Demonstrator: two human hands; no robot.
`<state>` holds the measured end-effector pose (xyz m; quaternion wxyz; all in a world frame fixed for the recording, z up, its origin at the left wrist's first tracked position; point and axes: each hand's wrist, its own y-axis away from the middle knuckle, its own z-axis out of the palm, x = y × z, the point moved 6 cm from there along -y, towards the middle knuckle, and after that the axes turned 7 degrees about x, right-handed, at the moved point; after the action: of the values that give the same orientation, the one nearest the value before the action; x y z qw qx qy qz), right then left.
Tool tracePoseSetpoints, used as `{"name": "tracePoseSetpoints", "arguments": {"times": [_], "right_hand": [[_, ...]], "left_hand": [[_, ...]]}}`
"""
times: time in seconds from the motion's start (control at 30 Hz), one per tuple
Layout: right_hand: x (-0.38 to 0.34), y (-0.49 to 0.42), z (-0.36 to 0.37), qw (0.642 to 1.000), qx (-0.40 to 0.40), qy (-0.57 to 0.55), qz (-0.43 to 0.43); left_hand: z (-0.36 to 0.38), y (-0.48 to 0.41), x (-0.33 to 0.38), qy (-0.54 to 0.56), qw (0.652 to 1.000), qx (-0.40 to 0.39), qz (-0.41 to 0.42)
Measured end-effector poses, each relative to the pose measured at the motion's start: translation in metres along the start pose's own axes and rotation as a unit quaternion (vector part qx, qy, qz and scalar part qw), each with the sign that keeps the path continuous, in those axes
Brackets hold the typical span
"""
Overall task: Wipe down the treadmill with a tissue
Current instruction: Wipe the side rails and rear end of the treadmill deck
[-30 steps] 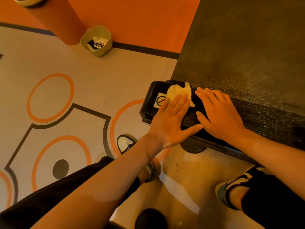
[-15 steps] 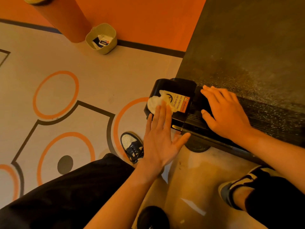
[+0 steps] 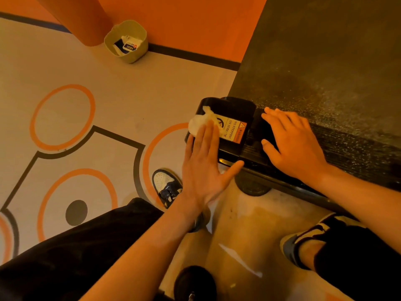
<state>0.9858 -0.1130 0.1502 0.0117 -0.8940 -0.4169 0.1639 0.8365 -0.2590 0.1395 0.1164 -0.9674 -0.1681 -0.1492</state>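
Note:
The treadmill (image 3: pixel 325 61) fills the upper right, with its dark belt and a glossy black end cap (image 3: pixel 234 109) at the rear left corner. A crumpled white tissue (image 3: pixel 198 124) lies on the cap's left edge, partly over a warning sticker (image 3: pixel 235 131). My left hand (image 3: pixel 206 168) presses the tissue flat with straight fingers, thumb spread to the right. My right hand (image 3: pixel 293 144) rests flat on the black rear edge beside the belt, fingers straight, holding nothing.
A small beige bin (image 3: pixel 128 42) with paper in it stands by an orange pillar (image 3: pixel 76 16) at the back. My shoes (image 3: pixel 167 185) and dark trousers are below. A round treadmill foot (image 3: pixel 252 187) sits on the patterned floor.
My left hand has slid the tissue from the cap's right side to its left edge, uncovering the warning sticker. The right hand has stayed in place.

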Motion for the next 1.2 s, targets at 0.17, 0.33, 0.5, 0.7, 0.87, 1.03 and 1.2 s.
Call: {"name": "tracePoseSetpoints", "arguments": {"times": [0.17, 0.33, 0.5, 0.7, 0.87, 1.03, 1.2], "right_hand": [[0.0, 0.001, 0.001, 1.0, 0.005, 0.005, -0.007], [0.0, 0.0, 0.001, 1.0, 0.006, -0.002, -0.005], [0.0, 0.001, 0.001, 1.0, 0.004, -0.001, -0.007], [0.0, 0.0, 0.0, 1.0, 0.006, -0.001, -0.002], [-0.001, 0.0, 0.0, 1.0, 0.004, -0.007, 0.003], [0.0, 0.0, 0.001, 1.0, -0.001, -0.011, 0.004], [0.0, -0.001, 0.0, 1.0, 0.006, -0.007, 0.005]], "left_hand": [[0.003, 0.004, 0.035, 0.057, 0.982, -0.071, 0.163], [0.003, -0.036, 0.029, -0.003, 0.98, -0.106, 0.171], [0.0, 0.018, 0.026, 0.025, 0.991, -0.054, 0.118], [0.024, 0.039, 0.042, 0.103, 0.988, -0.008, -0.116], [0.028, 0.04, 0.061, 0.183, 0.956, 0.039, -0.227], [0.025, 0.024, 0.046, 0.225, 0.928, 0.057, -0.292], [0.023, 0.024, 0.06, 0.266, 0.908, 0.048, -0.32]]}}
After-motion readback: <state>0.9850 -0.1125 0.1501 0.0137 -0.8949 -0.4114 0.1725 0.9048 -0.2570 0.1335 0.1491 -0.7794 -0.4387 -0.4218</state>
